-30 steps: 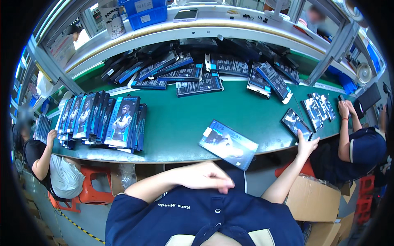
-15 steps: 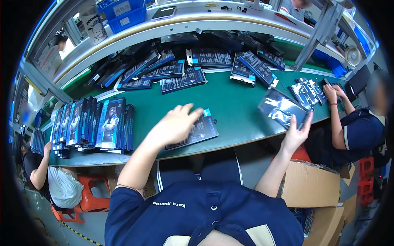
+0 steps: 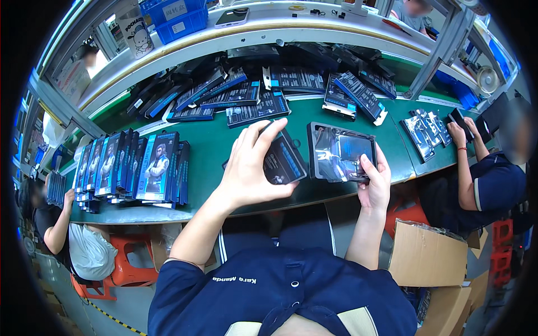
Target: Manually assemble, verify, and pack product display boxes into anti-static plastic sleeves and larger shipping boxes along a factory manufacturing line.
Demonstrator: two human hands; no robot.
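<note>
Green tabletop (image 3: pixel 210 145) ran beneath both hands. Dark box (image 3: pixel 284 161) lay lengthwise roughly left-right, its right end facing the black tray (image 3: pixel 336 151), also lengthwise left-right, just beside it. Box sat within the left hand (image 3: pixel 244 168), spread wide across it, thumb at near edge, fingers at far edge. Right hand (image 3: pixel 378 179) gripped the tray's right end, thumb on top. Upright boxes (image 3: pixel 157 168) stood leftward.

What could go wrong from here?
The right hand grips the black tray only near its right end, so it might tip. The tray and the dark box in the left hand look close, so their edges could bump. The upright boxes stand near the table's front edge and might topple if knocked.
</note>
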